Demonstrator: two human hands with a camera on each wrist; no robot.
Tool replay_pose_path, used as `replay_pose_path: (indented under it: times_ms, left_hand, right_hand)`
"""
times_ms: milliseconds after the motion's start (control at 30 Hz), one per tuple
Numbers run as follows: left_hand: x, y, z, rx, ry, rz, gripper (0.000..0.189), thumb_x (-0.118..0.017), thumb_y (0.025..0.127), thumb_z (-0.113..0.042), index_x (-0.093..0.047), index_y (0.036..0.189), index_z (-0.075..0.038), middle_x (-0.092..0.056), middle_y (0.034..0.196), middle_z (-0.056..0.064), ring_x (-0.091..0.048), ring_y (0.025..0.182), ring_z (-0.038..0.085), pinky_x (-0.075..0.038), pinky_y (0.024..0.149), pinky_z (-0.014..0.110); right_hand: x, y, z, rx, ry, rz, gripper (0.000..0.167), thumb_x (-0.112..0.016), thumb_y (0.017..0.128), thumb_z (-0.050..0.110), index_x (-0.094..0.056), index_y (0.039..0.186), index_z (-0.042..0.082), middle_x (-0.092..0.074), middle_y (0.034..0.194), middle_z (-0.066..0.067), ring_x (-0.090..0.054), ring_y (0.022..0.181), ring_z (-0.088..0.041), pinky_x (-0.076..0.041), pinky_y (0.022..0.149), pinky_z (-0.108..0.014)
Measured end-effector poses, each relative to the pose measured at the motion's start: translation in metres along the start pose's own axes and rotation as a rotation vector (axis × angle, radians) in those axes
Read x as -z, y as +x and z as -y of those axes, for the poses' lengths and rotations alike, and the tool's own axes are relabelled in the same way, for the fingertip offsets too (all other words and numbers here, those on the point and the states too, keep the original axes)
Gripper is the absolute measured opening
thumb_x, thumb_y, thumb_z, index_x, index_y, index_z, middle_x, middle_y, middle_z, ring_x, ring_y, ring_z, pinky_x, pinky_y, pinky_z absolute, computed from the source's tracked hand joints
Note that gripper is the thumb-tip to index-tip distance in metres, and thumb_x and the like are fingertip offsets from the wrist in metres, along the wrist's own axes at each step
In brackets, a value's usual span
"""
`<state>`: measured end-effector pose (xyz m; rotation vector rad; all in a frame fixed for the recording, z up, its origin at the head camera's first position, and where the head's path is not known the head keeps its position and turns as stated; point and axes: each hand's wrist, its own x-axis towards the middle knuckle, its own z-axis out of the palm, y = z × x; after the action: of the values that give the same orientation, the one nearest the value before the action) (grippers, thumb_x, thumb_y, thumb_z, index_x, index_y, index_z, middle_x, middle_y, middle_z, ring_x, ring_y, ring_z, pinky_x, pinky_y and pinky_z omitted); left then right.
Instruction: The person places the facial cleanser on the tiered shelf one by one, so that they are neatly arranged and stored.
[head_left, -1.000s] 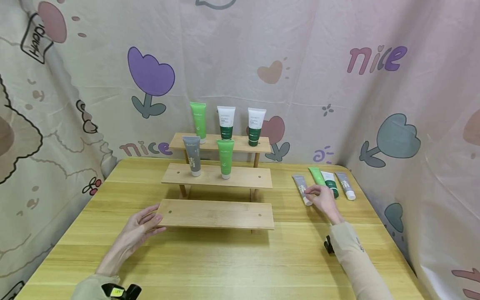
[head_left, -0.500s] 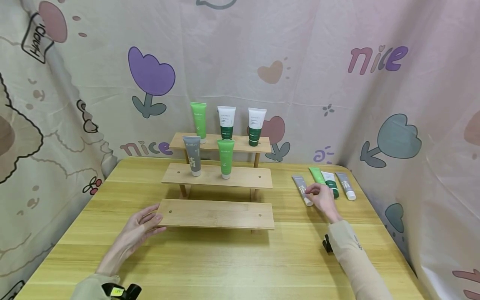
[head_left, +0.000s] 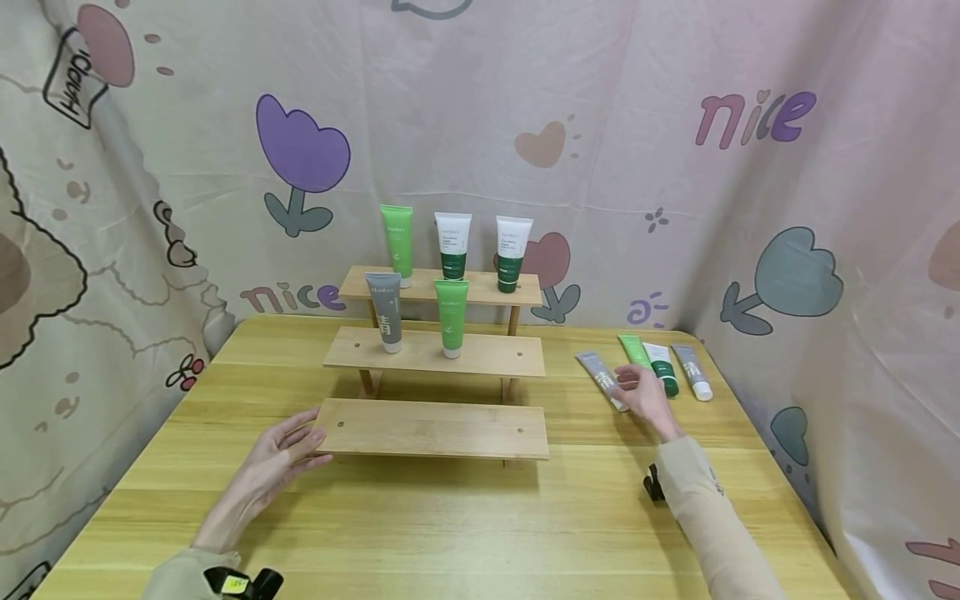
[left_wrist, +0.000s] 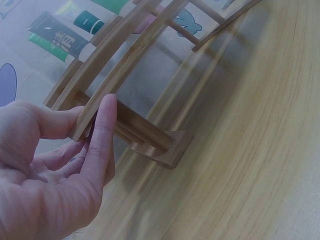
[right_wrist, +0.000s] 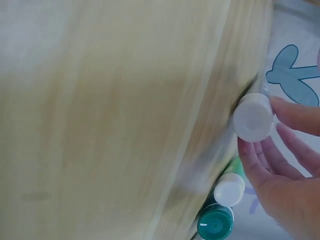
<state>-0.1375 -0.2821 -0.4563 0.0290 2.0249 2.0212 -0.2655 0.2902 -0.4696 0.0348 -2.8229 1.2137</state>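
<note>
My left hand [head_left: 273,462] holds the left end of the lowest board of a three-step wooden display stand [head_left: 435,429]. In the left wrist view, thumb and fingers pinch that board's end [left_wrist: 82,125] from both faces. Over on the right, my right hand [head_left: 648,398] pinches a grey squeeze tube [head_left: 597,371] near its cap end; the tube lies slanted, low at the tabletop. Its white cap [right_wrist: 253,117] sits between thumb and fingers in the right wrist view. Beside that hand lie a green tube [head_left: 633,350], a white-and-green tube [head_left: 662,369] and another grey tube [head_left: 692,372].
On the middle step stand a grey tube [head_left: 386,312] and a green tube [head_left: 452,317]. The top step carries a green tube [head_left: 397,243] and two white-and-green tubes, one at the right [head_left: 513,252]. A patterned curtain [head_left: 465,108] hangs behind the wooden table [head_left: 450,533].
The grey tube under my right hand has turned slightly, its flat end swinging left, and my fingers have come round it. My left hand and the stand have stayed put.
</note>
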Motion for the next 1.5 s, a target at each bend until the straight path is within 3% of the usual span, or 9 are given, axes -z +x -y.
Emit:
replay_pose_path:
  times_ms: [167,567,800,1000,1500]
  left_hand:
    - [-0.001,0.000,-0.001,0.010,-0.004,-0.010,0.077,-0.052,0.106,-0.013,0.000,0.159,0.007,0.009,0.162,0.039,-0.050,0.101,-0.020,-0.061,0.096,0.022]
    - [-0.001,0.000,-0.001,0.002,-0.007,-0.010,0.077,-0.052,0.106,-0.014,0.000,0.158,0.008,0.009,0.161,0.039,-0.052,0.100,-0.019,-0.061,0.095,0.021]
    - [-0.001,0.000,-0.001,0.008,-0.013,-0.009,0.077,-0.052,0.106,-0.014,0.001,0.158,0.007,0.010,0.162,0.039,-0.053,0.101,-0.019,-0.061,0.095,0.021]
    - [-0.001,0.000,-0.001,0.012,-0.021,-0.003,0.078,-0.052,0.106,-0.015,0.002,0.159,0.006,0.011,0.162,0.038,-0.056,0.101,-0.015,-0.061,0.096,0.021]
    - [0.000,0.000,0.001,-0.026,0.007,-0.007,0.076,-0.050,0.107,-0.014,0.002,0.157,0.010,0.007,0.160,0.041,-0.059,0.102,-0.011,-0.061,0.094,0.019]
  right_hand:
    - [0.000,0.002,0.002,-0.020,-0.032,0.041,0.046,-0.072,0.086,0.002,-0.058,0.126,-0.016,-0.066,0.118,-0.037,-0.066,0.110,-0.047,-0.061,0.093,-0.050]
    - [-0.002,0.003,0.003,-0.019,-0.085,0.053,0.040,-0.073,0.084,0.004,-0.064,0.117,-0.016,-0.070,0.112,-0.033,-0.069,0.100,-0.041,-0.058,0.073,-0.023]
    - [-0.003,0.003,0.005,-0.026,-0.106,0.027,0.039,-0.074,0.084,0.005,-0.065,0.117,-0.015,-0.071,0.111,-0.032,-0.069,0.100,-0.040,-0.061,0.082,-0.036]
    - [-0.003,0.002,0.009,-0.026,-0.074,-0.006,0.041,-0.073,0.084,0.004,-0.064,0.119,-0.015,-0.070,0.113,-0.032,-0.068,0.100,-0.041,-0.061,0.083,-0.036]
    - [-0.006,0.002,0.016,0.003,-0.005,-0.053,0.047,-0.068,0.085,-0.005,-0.058,0.131,-0.012,-0.066,0.118,-0.038,-0.067,0.105,-0.047,-0.060,0.094,-0.053]
